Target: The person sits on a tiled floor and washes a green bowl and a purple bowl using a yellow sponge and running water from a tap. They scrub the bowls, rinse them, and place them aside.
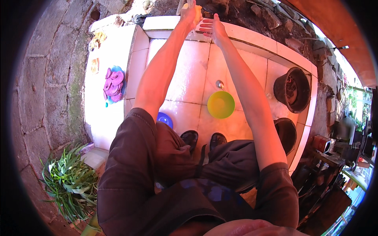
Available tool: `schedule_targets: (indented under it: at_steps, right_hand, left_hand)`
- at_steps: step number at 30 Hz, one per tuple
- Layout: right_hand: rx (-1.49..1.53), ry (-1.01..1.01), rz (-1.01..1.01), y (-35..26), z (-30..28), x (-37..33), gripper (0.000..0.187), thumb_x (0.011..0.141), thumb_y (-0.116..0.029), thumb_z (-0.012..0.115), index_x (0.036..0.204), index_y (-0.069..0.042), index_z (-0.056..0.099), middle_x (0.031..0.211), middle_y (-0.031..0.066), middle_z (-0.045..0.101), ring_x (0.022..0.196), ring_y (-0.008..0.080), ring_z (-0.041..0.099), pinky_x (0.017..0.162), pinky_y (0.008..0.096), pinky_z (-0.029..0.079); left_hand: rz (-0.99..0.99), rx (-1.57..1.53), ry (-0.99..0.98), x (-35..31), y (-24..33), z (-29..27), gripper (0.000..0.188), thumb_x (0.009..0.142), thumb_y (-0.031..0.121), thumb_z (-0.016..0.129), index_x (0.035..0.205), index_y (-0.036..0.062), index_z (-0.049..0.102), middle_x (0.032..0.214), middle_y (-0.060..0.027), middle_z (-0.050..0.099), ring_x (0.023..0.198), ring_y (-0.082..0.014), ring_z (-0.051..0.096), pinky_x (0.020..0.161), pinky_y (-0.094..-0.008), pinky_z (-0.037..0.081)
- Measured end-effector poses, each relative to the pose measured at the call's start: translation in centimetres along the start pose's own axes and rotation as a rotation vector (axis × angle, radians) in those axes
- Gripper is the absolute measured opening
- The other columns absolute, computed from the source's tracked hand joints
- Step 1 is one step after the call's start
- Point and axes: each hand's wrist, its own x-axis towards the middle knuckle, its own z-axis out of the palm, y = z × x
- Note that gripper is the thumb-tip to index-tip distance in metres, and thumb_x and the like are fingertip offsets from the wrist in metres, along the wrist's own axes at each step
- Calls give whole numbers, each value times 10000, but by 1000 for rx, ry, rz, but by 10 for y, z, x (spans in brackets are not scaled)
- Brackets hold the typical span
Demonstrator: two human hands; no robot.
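At the far edge of the tiled basin [185,70], my left hand [189,16] is closed around a yellow thing [198,12]. Its kind is too small and bright to tell; part of it hides behind the fingers. Close by on the right, my right hand [214,30] has its fingers spread and holds nothing. Water drips below the two hands, and both arms stretch out over the basin. A green bowl [221,105] sits on the tiles between my arms, close to a metal drain piece [219,83].
Two dark buckets [280,92] [286,135] stand along the right wall. On the left ledge lies a blue plate of purple pieces [114,83]. A blue dish [165,119] rests near my feet. Green leaves [73,185] are heaped at lower left.
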Motion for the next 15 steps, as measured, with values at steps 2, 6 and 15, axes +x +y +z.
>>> schedule_targets:
  at_steps: [2, 6, 15]
  right_hand:
    - [3, 11, -10, -1, -3, 2, 782, 1071, -651, 202, 1299, -3, 575, 1191, 181, 680, 1108, 310, 671, 950, 445, 484]
    - [33, 16, -29, -3, 2, 7, 774, 1073, -645, 218, 1316, 6, 558, 1192, 184, 679, 1131, 321, 659, 920, 435, 504]
    - [111, 116, -206, -4, 45, 25, 730, 1060, -630, 324, 1341, -4, 572, 1176, 176, 669, 1117, 270, 630, 881, 439, 553]
  left_hand:
    - [-15, -115, 17, -5, 1, -7, 379, 1094, 385, 418, 1011, 61, 597, 825, -75, 632, 631, -190, 583, 495, -312, 469]
    - [103, -140, 45, -17, 4, -20, 395, 1096, 404, 422, 991, 57, 579, 798, -96, 625, 622, -221, 599, 490, -335, 487]
    - [137, 192, 135, -63, 18, 4, 581, 1052, 581, 349, 1183, 75, 603, 963, -132, 671, 825, -244, 668, 561, -388, 528]
